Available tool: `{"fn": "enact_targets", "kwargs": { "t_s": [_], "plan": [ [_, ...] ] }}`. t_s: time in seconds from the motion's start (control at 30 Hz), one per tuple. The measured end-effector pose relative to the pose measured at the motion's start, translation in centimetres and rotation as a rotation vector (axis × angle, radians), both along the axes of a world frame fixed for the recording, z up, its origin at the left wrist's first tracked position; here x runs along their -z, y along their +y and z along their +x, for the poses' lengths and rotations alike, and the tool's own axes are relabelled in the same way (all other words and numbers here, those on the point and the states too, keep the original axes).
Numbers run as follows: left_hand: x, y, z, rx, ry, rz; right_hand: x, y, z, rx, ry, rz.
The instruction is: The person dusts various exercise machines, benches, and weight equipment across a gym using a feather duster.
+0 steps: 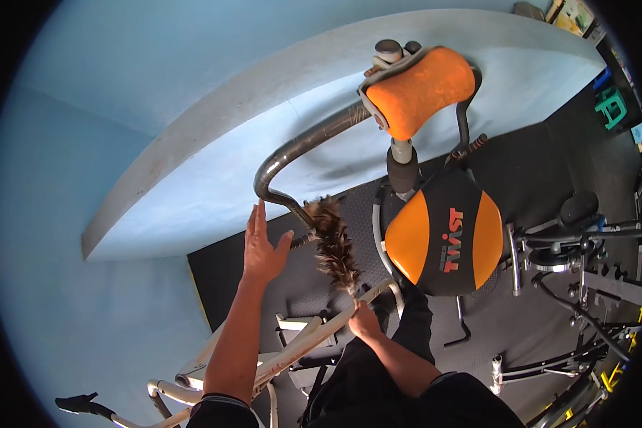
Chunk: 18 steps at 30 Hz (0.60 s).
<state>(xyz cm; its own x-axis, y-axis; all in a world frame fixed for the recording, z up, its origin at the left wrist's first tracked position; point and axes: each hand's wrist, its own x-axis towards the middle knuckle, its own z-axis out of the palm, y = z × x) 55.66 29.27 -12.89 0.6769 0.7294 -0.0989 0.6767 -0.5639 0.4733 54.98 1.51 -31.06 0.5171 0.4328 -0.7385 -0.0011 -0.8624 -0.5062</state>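
My right hand [364, 320] grips the handle end of a feather duster [335, 246]. The duster's brown feathers point up and away from me, its tip against or just in front of the lower end of the dark curved handlebar [314, 139]. My left hand [265, 246] is raised with fingers stretched out and thumb apart, its fingertips close to the handlebar's bend; whether they touch it I cannot tell. The handlebar belongs to an exercise machine with an orange pad [422, 89] and a round orange and black seat [444, 246] marked "TWIST".
A cream metal frame [314, 339] stands low in front of me, beside my legs. Behind the machine runs a light blue wall [214, 185] with a grey ledge [192, 118]. More gym equipment [585, 285] crowds the right, and a green stool [610, 107] stands far right.
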Motion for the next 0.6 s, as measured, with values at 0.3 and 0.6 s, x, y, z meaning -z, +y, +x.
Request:
{"fn": "enact_targets", "kwargs": {
  "t_s": [0.3, 0.6],
  "plan": [
    [-1.6, 2.4, 0.9, 0.149, 0.015, 0.167, -8.6, -1.0, 6.4, -0.402, -0.098, -0.079],
    [0.0, 0.9, -0.4, 0.181, -0.005, 0.143, 4.7, 3.3, 0.1, -0.444, 0.087, 0.002]
  ]
}}
